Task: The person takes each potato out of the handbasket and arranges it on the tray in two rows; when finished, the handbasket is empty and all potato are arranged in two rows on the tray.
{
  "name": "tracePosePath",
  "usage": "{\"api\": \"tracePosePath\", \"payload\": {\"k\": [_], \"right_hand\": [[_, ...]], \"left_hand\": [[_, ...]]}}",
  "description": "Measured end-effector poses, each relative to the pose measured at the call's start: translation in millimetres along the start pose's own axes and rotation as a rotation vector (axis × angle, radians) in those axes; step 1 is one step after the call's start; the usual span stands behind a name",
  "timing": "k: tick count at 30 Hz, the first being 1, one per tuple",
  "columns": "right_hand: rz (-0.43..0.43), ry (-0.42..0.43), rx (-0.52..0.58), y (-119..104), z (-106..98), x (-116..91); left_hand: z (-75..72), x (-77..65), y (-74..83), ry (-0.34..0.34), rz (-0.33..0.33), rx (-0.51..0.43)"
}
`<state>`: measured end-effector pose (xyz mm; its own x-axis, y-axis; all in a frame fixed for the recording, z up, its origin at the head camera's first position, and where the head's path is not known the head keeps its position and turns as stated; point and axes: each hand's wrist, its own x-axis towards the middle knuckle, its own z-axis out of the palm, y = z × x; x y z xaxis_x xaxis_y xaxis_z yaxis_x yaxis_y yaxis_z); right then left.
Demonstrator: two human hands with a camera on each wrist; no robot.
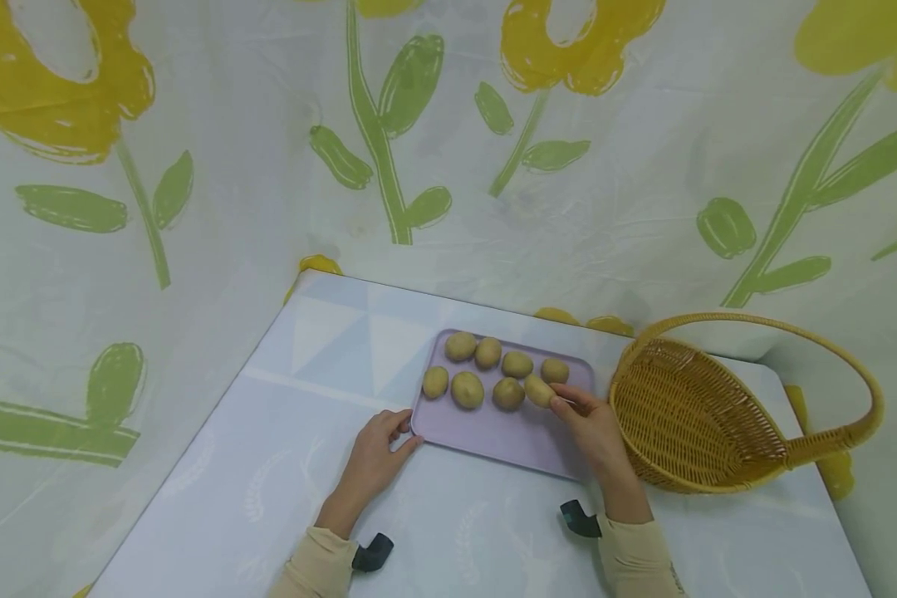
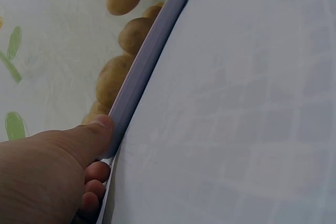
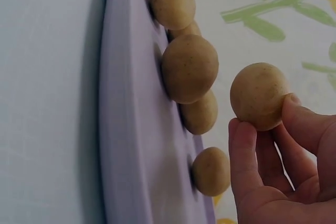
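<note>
Between its thumb and fingertips, my right hand point(image 1: 592, 425) pinches a potato point(image 3: 259, 96), lifted just above the lilac tray point(image 1: 478, 436). Several other potatoes point(image 1: 467, 390) lie in two rough rows on that tray, toward its far side. At the tray's near left corner, my left hand point(image 1: 377, 453) grips the rim. The left wrist view shows its thumb point(image 2: 100, 129) on the tray's edge and the other fingers curled below, partly hidden.
A wicker basket point(image 1: 695, 415) with a tall arched handle stands right of the tray, close to my right forearm. The pale patterned table point(image 1: 433, 523) meets a flower-printed cloth point(image 1: 254, 166) at its back edge.
</note>
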<state>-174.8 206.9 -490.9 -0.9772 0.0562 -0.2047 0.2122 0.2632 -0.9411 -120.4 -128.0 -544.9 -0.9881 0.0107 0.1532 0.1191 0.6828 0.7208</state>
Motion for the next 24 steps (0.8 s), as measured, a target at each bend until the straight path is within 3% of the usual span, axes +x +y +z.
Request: {"api": "tracePosePath", "payload": {"k": [24], "right_hand": [[-0.034,0.122,-0.156,16.4,8.5,5.0]], "left_hand": [[-0.2,0.5,0.0,0.020,0.031,-0.008]]}}
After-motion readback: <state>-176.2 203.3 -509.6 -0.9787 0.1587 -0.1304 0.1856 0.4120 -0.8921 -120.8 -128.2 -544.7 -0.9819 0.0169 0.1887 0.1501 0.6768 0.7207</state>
